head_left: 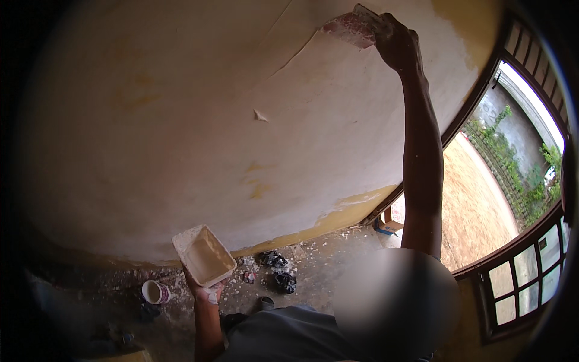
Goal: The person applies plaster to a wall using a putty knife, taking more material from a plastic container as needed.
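My right hand [398,45] is raised high and grips a wide putty knife [350,31] by its handle. Whitish filler smears the blade, which lies against the pale wall [151,151] or very close to it. Thin ridges of filler run down and left from the blade, and a small raised flake [260,115] sticks out lower on the wall. Low on the left, my left hand [208,292] supports a rectangular tray [190,262] from below. Cream-coloured putty [208,258] coats the inside of the tray. Most of the left fingers are hidden beneath it.
A white bucket [157,292] stands on the floor at lower left. Black plastic bags [285,282] and white crumbs lie along the wall's foot. A cardboard box [388,225] sits by the open doorway [476,193] on the right. A paned window [526,280] is at lower right.
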`<action>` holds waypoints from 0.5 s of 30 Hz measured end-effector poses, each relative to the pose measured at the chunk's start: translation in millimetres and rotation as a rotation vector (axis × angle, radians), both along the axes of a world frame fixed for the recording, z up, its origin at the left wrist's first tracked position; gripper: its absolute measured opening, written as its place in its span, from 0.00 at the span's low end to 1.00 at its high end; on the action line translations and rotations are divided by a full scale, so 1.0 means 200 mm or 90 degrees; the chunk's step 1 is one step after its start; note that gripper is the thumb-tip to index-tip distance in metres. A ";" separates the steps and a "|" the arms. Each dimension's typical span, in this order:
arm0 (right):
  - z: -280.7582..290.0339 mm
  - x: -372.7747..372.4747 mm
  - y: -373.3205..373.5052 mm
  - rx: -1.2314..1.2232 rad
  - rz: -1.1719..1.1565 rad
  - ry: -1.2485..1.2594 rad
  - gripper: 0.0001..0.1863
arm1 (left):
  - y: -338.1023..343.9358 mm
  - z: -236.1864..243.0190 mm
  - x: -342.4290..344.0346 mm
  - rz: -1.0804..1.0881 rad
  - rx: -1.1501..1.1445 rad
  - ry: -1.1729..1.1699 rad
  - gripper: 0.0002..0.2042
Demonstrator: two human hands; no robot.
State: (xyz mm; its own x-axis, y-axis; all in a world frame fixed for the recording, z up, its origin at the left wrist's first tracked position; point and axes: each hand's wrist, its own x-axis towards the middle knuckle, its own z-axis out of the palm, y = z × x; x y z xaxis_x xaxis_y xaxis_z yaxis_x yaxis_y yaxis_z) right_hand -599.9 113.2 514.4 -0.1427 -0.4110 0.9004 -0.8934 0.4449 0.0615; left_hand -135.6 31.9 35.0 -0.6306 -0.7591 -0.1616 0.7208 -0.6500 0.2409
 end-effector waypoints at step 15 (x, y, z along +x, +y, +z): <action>-0.35 -0.43 0.23 -0.192 0.003 -0.416 0.21 | -0.02 0.07 -0.03 -0.059 -0.112 0.015 0.30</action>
